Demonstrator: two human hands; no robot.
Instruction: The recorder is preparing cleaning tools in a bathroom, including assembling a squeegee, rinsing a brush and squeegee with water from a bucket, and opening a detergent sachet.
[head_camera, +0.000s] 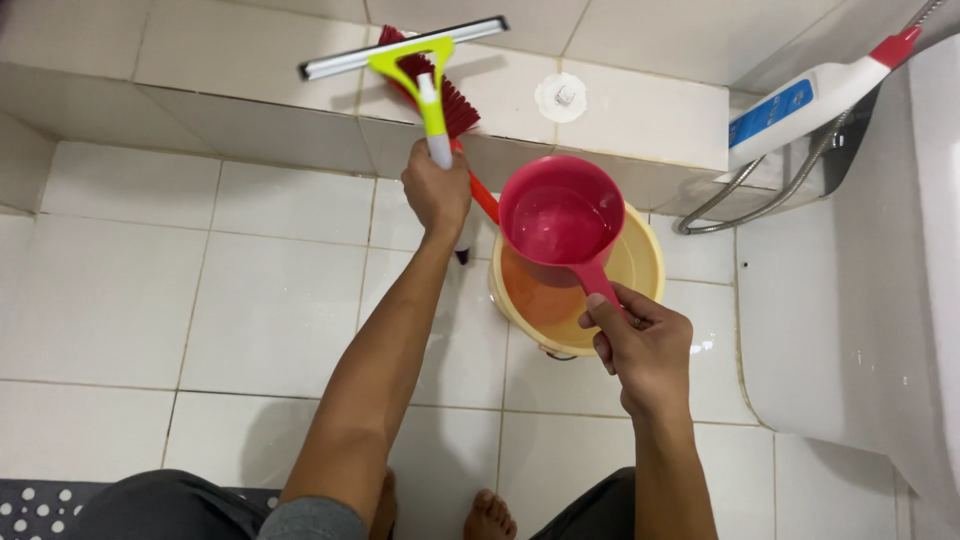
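Observation:
My left hand (436, 190) grips the white and lime-green handle of a squeegee (405, 52), whose grey blade points up toward the tiled ledge. My right hand (645, 345) holds a pink water dipper (560, 220) by its handle. There is water in the dipper, and it hangs level over a yellow bucket (640, 265) on the floor. Behind the squeegee leans a red brush (458, 105) with an orange-red handle.
A white toilet (860, 300) fills the right side, with a white bidet sprayer (810, 100) and its metal hose (760, 190) beside it. A raised tiled ledge (250, 100) runs along the top. A dark dotted mat (40, 510) lies at bottom left. My bare feet (490, 518) stand on white floor tiles.

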